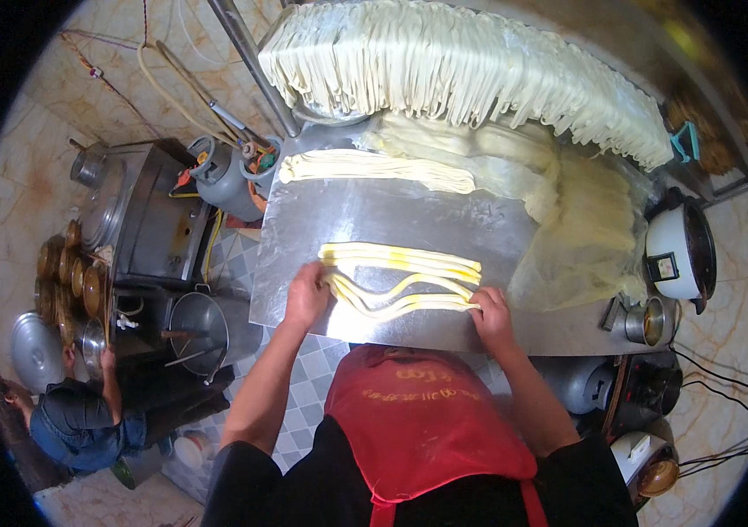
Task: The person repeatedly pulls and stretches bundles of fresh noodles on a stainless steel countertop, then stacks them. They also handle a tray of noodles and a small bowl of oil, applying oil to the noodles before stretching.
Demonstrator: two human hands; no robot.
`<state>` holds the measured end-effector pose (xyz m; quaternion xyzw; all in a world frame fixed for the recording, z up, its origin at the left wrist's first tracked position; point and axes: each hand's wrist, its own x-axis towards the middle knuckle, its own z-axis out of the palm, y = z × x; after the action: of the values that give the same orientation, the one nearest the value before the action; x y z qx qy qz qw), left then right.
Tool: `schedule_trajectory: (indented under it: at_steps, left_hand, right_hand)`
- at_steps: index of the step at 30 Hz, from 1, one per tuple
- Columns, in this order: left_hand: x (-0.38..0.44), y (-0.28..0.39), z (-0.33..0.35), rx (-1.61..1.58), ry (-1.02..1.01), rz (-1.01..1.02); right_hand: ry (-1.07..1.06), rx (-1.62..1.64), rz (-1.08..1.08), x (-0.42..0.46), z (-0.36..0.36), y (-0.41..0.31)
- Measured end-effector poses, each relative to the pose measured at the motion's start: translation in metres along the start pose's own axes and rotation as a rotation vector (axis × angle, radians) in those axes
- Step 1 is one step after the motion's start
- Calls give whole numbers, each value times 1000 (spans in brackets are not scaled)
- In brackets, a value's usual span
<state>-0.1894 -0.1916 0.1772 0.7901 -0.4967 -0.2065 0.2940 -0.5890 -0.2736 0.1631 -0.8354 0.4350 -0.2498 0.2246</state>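
Between my hands a few strands of noodle dough [392, 307] span the front of a stainless steel table [374, 214], curving apart in the middle. My left hand [308, 293] pinches their left ends, and my right hand [491, 313] grips the right ends near the table's front edge. Just beyond lies a bundle of straight, yellowish dough strips [400, 259]. A longer, paler bundle of dough strands [377, 168] rests farther back.
Many noodles [453, 66] hang in a row along the back. Plastic sheeting [571, 244] covers the table's right part. A white rice cooker [673, 250] and small metal pot [645, 321] stand right. At left are gas cylinders [219, 181], a large pot [206, 332] and another person [84, 421].
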Motion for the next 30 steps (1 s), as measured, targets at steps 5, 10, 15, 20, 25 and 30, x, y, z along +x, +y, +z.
schedule_trajectory:
  at_steps: [5,10,15,20,25,30]
  left_hand:
    - [17,-12,16,17,111,55]
    - [-11,-18,13,-187,-555,27]
    - [-15,0,-21,-290,-831,209]
    - [37,-20,-4,43,-31,140]
    - [33,-10,16,68,29,100]
    - [0,-10,27,-194,-278,-56]
  right_hand:
    - [54,-43,157,14,4,-8]
    - [82,-110,82,15,5,-14]
    - [-89,32,15,-6,-4,1]
    - [-144,-15,143,19,-8,-8]
    - [-81,-96,95,29,-1,-2]
    - [-74,-112,98,31,14,-6]
